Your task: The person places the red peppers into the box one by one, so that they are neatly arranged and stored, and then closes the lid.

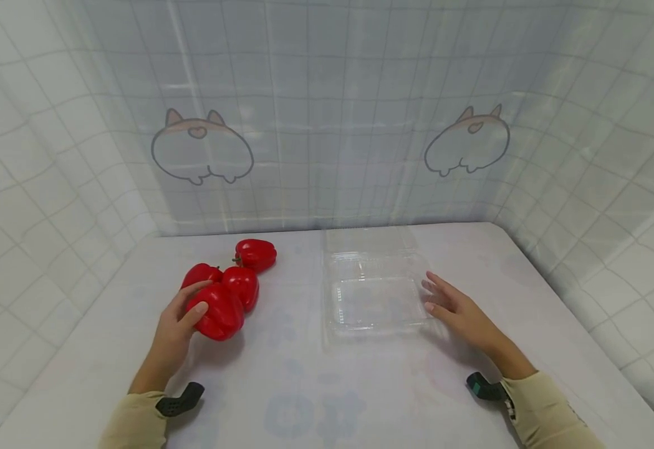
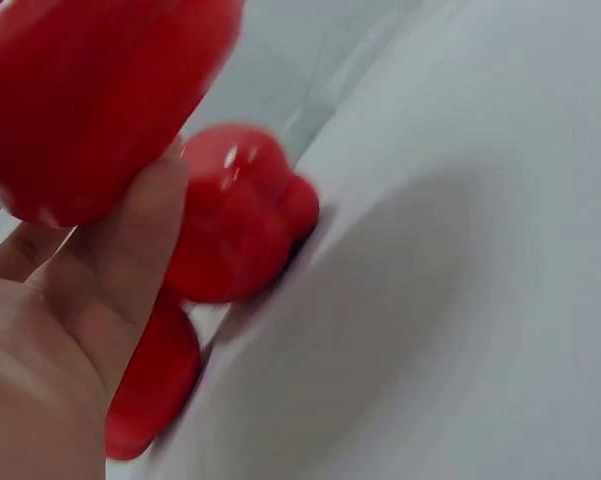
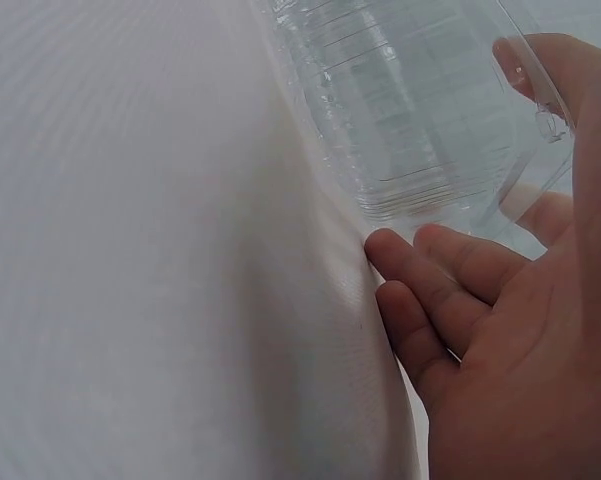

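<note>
My left hand (image 1: 172, 333) grips a glossy red bell pepper (image 1: 221, 315), thumb on its near side and fingers over the far side. The left wrist view shows that held pepper (image 2: 90, 100) raised off the table, with a shadow beneath. Behind it lie three more red bell peppers, one (image 1: 242, 285) close by, one (image 1: 199, 273) partly hidden by the hand, and one (image 1: 256, 254) farthest back. At the right side of an open clear plastic container (image 1: 379, 302), my right hand (image 1: 464, 315) has its fingers loosely bent beside the rim; exact contact is unclear.
The container's hinged lid (image 1: 368, 243) is folded back toward the rear wall. A white table (image 1: 304, 386) carries everything. Grid-patterned curtain walls (image 1: 327, 125) enclose its back and sides. Wrist-worn black devices, one on the left (image 1: 181, 400) and one on the right (image 1: 485, 388), jut from the sleeves.
</note>
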Tool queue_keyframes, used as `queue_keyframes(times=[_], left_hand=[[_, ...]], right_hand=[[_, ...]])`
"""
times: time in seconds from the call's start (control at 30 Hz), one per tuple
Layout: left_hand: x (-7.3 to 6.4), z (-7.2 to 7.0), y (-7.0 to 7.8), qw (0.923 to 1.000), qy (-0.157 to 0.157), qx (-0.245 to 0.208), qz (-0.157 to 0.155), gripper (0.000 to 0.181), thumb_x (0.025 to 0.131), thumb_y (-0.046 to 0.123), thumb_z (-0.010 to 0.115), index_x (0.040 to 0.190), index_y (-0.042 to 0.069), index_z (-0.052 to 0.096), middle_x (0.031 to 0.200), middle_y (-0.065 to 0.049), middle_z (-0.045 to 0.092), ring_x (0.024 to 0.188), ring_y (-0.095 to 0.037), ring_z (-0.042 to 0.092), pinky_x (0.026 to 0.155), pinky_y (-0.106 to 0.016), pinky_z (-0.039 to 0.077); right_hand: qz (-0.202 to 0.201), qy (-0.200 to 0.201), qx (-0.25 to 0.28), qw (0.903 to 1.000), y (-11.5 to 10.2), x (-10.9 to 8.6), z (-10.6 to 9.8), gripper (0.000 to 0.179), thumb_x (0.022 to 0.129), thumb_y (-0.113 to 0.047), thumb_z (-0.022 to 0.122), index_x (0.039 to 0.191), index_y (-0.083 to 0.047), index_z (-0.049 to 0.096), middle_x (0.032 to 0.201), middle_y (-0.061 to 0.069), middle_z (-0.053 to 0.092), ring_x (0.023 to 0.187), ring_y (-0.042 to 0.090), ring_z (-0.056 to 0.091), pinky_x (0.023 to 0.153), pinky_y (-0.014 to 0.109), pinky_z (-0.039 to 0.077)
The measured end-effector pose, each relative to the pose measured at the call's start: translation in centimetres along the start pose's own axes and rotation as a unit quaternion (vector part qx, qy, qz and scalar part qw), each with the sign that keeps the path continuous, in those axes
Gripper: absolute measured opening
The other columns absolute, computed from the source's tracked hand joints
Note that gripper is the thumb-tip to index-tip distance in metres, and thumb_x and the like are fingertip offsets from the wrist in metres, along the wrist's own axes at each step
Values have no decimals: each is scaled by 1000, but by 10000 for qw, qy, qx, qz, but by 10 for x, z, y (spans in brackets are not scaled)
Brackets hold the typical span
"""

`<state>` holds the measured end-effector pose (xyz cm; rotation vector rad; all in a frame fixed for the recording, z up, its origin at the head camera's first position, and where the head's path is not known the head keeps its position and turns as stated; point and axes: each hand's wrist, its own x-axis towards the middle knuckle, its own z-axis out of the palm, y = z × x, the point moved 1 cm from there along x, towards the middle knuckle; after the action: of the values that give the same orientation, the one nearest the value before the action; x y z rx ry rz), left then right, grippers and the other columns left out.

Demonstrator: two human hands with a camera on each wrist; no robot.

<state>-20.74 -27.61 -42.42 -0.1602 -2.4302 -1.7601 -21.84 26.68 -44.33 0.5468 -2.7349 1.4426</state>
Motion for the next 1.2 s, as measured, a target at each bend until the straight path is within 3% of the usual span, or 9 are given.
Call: queue_keyframes(times=[0.1,0.3,0.4,0.57,0.67,0.9,1.1,1.2], left_hand=[[6,6,4,9976,-52,-689,-28,54,101,27,60,149,15,38,142,-6,42,122,-18,48,82,-26,56],[19,19,15,9821,93,-1879,67,48,102,21,58,145,11,39,139,-4,44,125,-20,46,86,-26,56],[25,27,22,9702,216,-2413,107,43,101,19,58,140,13,41,137,-4,45,126,-21,45,88,-26,55],[35,40,32,9411,391,-3359,-28,36,100,16,59,133,13,45,137,-5,46,129,-22,44,92,-29,54],[39,46,34,9332,498,-3552,-207,36,100,19,61,133,15,46,138,-4,46,129,-22,44,93,-29,53],[47,57,40,9441,517,-3247,-246,45,99,18,64,139,18,43,142,-3,44,132,-22,41,92,-29,54],[53,71,48,9550,184,-2949,-245,55,98,20,65,146,16,40,145,-4,42,132,-23,40,93,-30,53],[57,78,52,9608,-57,-2758,-257,61,98,19,66,151,17,36,148,-4,39,135,-25,37,93,-30,53]], right_hand=[[-42,-33,59,10000,-1,0,-1,71,102,-26,60,160,-11,23,155,17,41,133,35,51,106,57,38],[22,-62,33,10000,-3,1,-3,71,102,-27,60,160,-15,23,155,16,41,132,34,52,106,59,37],[83,-44,46,9999,-2,3,-2,71,101,-28,61,160,-15,23,154,16,42,132,34,51,106,59,38],[85,-29,4,10000,-1,3,-2,72,101,-26,61,160,-12,23,154,17,42,132,35,52,105,59,39],[95,-5,-6,10000,-3,3,-2,71,101,-25,62,160,-10,24,153,17,43,132,35,51,105,60,39],[97,-63,136,9998,-6,4,-2,70,101,-22,61,159,-10,24,153,19,42,134,36,49,105,57,39],[46,-23,136,9999,-3,3,-3,71,101,-25,62,159,-11,25,151,18,45,131,35,53,98,22,45],[-25,-33,217,9998,-1,4,-2,71,101,-23,62,159,-11,25,151,19,45,130,35,54,94,14,43]])
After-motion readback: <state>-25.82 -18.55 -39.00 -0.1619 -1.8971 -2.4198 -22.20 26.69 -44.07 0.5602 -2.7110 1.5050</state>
